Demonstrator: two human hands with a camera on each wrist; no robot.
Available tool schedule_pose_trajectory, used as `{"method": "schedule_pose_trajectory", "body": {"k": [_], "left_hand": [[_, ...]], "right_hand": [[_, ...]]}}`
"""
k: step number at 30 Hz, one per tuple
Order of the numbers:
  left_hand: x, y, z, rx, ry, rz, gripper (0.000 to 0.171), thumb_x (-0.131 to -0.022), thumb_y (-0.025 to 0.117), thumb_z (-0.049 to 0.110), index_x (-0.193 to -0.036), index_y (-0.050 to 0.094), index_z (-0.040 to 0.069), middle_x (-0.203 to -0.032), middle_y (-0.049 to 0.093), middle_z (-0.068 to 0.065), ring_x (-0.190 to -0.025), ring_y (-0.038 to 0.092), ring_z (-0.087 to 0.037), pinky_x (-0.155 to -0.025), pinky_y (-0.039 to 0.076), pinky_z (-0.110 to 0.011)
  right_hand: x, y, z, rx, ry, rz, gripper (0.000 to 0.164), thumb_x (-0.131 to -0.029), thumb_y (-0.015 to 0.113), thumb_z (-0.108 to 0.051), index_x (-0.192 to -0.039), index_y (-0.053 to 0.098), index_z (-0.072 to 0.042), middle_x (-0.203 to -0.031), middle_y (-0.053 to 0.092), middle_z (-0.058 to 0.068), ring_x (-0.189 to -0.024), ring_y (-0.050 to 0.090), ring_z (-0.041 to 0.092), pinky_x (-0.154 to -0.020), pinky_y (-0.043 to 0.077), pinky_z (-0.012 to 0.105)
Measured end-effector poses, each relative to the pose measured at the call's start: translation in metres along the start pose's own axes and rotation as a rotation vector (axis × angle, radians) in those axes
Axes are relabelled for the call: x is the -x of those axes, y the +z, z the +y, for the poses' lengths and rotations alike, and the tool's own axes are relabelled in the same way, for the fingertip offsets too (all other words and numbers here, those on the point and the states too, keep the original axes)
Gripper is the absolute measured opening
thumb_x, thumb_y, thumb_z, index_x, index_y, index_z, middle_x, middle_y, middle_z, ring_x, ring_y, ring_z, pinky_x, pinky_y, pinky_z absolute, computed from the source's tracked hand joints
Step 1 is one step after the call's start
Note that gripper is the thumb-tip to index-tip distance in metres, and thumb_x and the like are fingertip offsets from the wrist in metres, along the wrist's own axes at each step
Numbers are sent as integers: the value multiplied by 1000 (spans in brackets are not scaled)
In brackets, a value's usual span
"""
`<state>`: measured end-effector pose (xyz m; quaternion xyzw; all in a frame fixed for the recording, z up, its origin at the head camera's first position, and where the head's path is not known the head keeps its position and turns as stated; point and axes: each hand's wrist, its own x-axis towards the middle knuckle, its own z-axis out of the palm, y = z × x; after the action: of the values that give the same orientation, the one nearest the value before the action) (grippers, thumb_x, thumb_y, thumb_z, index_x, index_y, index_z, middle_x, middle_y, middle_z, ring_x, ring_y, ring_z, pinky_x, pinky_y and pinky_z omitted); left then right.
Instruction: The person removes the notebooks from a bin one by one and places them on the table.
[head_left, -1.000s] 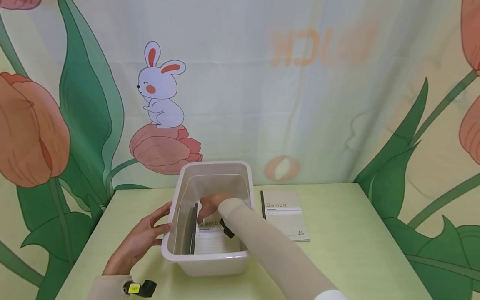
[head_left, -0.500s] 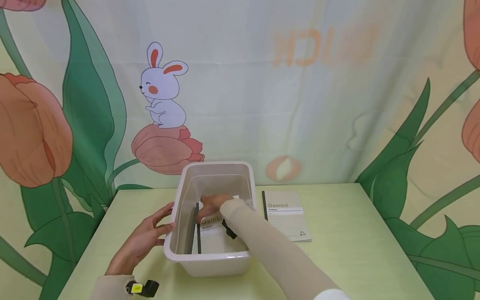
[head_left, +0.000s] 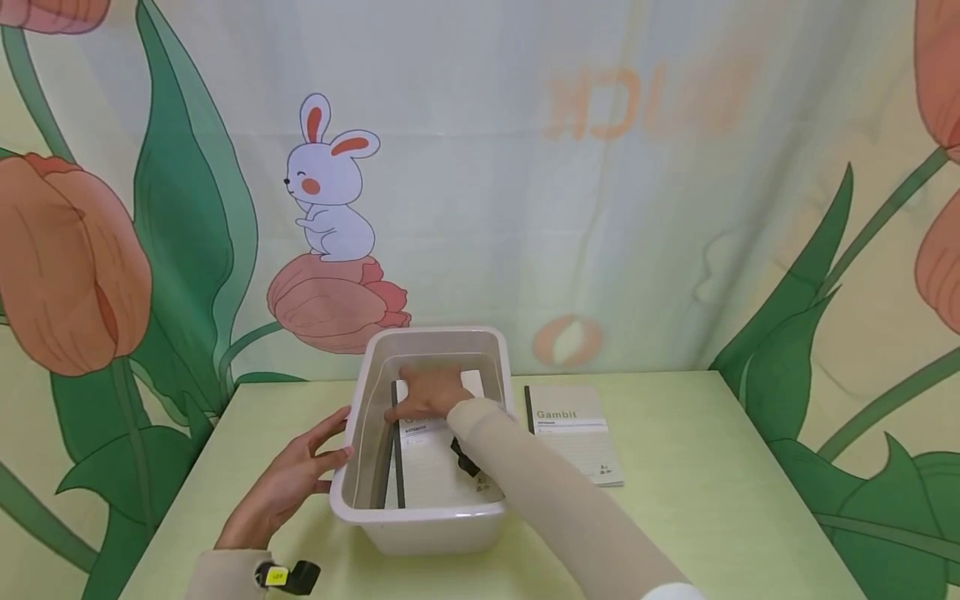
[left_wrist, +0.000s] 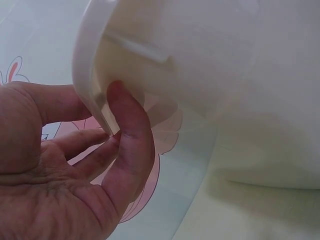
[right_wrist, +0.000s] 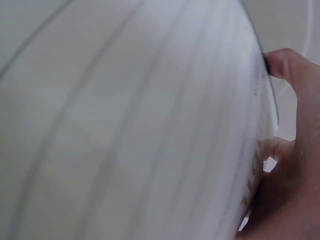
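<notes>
A beige plastic bin [head_left: 420, 515] stands on the table. My left hand [head_left: 292, 475] holds its left rim, and the left wrist view shows the thumb and fingers pinching the bin's edge [left_wrist: 86, 55]. Inside the bin, my right hand [head_left: 431, 392] grips the upper part of a "Gambit" notebook [head_left: 438, 475] with a dark spine. In the right wrist view the notebook's ruled cover [right_wrist: 145, 120] looks bowed, with the thumb at its edge. Along its left side shows a strip of another notebook [head_left: 391, 493], mostly hidden beneath it.
A similar "Gambit" notebook [head_left: 573, 454] lies on the pale green table [head_left: 712, 500], just right of the bin. Behind the table hangs a curtain [head_left: 480, 208] printed with tulips and a rabbit. The right sleeve crosses the bin's right rim.
The gripped notebook first tilted and shifted right, baring the one beneath, and now lies flatter in view and farther back. My right hand moved back with it. The left hand stayed on the rim.
</notes>
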<state>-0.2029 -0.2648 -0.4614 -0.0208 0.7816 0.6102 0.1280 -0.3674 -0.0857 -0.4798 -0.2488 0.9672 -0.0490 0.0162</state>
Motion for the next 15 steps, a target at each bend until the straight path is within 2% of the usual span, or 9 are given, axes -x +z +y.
{"method": "schedule_pose_trajectory", "body": {"k": [3, 6, 11, 15], "left_hand": [[1, 0, 0, 0, -10, 2, 73, -98, 59, 25, -159, 17, 25, -163, 17, -16, -138, 37, -47, -91, 55, -53], [3, 0, -1, -6, -32, 12, 75, -98, 60, 27, -159, 17, 26, -164, 16, -16, -139, 36, -47, -92, 54, -53], [0, 0, 0, -6, -42, 14, 74, -98, 59, 25, -159, 17, 23, -163, 16, -17, -140, 35, -46, -91, 54, -53], [-3, 0, 3, -1, -42, 12, 74, -98, 59, 25, -159, 17, 23, -163, 16, -17, -141, 34, -46, -92, 54, -53]], "right_hand": [[1, -12, 0, -33, -20, 32, 65, -76, 63, -71, -127, 55, -31, -123, 63, -6, -119, 56, 17, -105, 41, 49], [2, -29, 0, -50, -67, 81, 63, -77, 59, -71, -125, 53, -30, -119, 67, -5, -112, 61, 18, -99, 43, 49], [11, -79, -4, -26, -124, 191, 69, -78, 57, -69, -133, 50, -29, -113, 67, -1, -102, 61, 19, -86, 41, 43], [19, -120, -5, -13, -144, 255, 70, -79, 54, -69, -136, 47, -30, -109, 65, -2, -98, 58, 17, -82, 37, 39]]}}
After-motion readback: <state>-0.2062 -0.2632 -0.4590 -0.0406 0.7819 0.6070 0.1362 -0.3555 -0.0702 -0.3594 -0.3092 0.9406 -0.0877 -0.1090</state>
